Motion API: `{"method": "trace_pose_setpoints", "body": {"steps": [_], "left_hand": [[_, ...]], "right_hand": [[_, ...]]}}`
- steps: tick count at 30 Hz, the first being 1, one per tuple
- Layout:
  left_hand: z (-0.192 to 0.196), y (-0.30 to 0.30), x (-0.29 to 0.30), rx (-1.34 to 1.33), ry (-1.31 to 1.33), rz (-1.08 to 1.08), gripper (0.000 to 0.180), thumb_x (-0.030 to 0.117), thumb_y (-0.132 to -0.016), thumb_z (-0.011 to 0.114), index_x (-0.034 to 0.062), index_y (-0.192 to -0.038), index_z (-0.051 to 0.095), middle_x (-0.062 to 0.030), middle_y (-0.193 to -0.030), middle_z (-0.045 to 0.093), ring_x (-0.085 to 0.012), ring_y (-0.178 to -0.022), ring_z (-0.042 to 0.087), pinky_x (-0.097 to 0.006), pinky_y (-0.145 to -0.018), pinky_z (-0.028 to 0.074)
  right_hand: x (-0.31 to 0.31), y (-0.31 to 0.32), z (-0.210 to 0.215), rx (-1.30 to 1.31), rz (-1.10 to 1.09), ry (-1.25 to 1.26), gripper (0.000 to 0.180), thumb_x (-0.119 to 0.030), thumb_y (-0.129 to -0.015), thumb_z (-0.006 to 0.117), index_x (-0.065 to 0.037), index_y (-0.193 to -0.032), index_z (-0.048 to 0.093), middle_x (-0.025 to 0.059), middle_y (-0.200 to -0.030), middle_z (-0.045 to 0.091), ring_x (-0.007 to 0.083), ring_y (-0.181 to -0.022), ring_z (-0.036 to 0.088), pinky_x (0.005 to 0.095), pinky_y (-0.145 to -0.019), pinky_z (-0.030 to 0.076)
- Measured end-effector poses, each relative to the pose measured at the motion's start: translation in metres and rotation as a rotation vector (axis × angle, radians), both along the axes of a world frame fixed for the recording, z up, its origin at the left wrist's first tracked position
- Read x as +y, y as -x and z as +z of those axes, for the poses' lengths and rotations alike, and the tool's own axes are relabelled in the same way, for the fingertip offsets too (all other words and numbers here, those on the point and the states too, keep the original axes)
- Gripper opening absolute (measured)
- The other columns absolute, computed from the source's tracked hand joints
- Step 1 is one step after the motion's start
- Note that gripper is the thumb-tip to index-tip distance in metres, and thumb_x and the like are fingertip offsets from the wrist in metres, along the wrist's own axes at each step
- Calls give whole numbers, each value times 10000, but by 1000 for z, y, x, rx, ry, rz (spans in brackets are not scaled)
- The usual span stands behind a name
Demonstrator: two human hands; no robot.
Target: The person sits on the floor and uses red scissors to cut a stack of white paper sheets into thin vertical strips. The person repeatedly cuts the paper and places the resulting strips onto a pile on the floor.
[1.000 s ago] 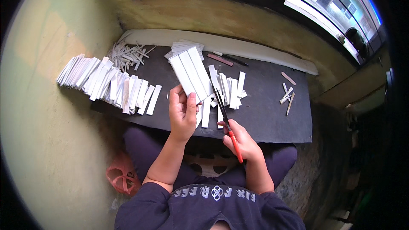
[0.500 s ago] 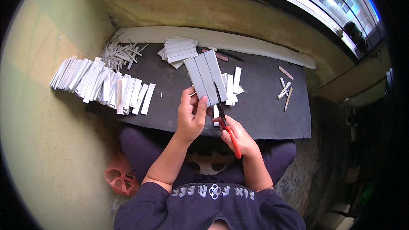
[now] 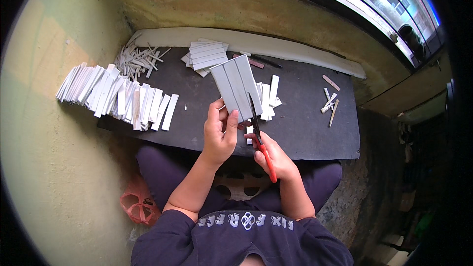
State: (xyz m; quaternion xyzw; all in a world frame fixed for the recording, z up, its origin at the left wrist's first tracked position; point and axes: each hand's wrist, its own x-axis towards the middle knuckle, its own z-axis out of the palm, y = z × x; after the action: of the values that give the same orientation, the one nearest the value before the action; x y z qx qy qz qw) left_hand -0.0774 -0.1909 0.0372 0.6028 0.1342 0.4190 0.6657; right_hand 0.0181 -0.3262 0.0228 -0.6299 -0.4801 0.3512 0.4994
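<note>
My left hand (image 3: 221, 130) is closed on the lower edge of a white panel (image 3: 235, 86), thumb on its front. Dark lines run lengthwise down the panel, which tilts to the left above the table. My right hand (image 3: 276, 156) grips red-handled scissors (image 3: 266, 155). Their dark blades point upward and lie against the panel's lower right side; whether they bite into it I cannot tell. Behind and right of the panel lie several loose white strips (image 3: 266, 101). Part of another white strip (image 3: 250, 135) shows between my hands.
A long row of white strips (image 3: 106, 91) covers the table's left side, with thin offcuts (image 3: 140, 59) behind it. Lined white panels (image 3: 207, 55) are stacked at the back. Small sticks (image 3: 331, 83) lie at the right. A pink plastic bag (image 3: 139, 202) sits on the floor.
The panel and scissors have stayed almost in place, with only a slight shift of the whole view. Both hands keep their holds.
</note>
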Motion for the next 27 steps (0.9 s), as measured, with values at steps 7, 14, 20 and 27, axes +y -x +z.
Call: {"method": "trace_pose_setpoints", "body": {"steps": [7,14,20,27], "left_hand": [[-3,1,2,16,-26,8,289,66,-920,459,-48,-1163,352,-144,-979,605,-110,-838,580,-232,-673,494],[4,3,0,49,-49,13,285,73,-920,465,-54,-1153,362,-156,-977,612,-115,-821,589,-236,-679,497],[3,2,-1,41,-77,33,284,72,-922,459,-60,-1151,357,-163,-979,609,-125,-827,594,-254,-686,516],[3,1,-2,15,-46,5,273,61,-920,456,-61,-1145,361,-168,-987,605,-132,-832,598,-256,-694,514]], "right_hand": [[1,0,1,13,2,16,698,-547,-811,536,47,-1166,448,145,-857,475,267,-809,502,335,-738,418],[0,1,0,-6,-5,22,730,-574,-803,529,50,-1170,444,146,-861,477,259,-814,502,333,-744,417],[0,0,0,-10,15,24,765,-591,-788,534,47,-1195,425,155,-895,484,275,-841,503,337,-762,414],[-1,0,-3,0,15,-5,780,-603,-781,529,43,-1206,418,144,-876,461,269,-820,486,337,-749,409]]}}
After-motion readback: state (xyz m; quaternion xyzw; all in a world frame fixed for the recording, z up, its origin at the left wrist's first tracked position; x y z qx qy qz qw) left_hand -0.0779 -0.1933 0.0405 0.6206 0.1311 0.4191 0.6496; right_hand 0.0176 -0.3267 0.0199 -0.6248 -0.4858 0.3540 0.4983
